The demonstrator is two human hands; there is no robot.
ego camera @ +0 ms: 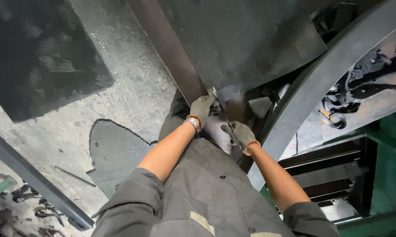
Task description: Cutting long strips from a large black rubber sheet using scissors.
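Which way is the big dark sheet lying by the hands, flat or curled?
Mostly flat: the dark sheet spreads wide, its near edge at the left hand and right hand.

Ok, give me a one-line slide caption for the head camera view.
Gloved left hand and right hand grip a thin blade at the edge of a dark rubber sheet.

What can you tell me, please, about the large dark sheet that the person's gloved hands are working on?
The dark sheet looks like thick, matte black rubber or similar flexible material, dusty and scuffed. It spreads wide across the top of the view and narrows toward the person, its lower edge ending between the hands. The left hand, in a grey-green glove, grips that edge; the right hand holds a thin blade-like tool against it. A brown strip borders its left side.
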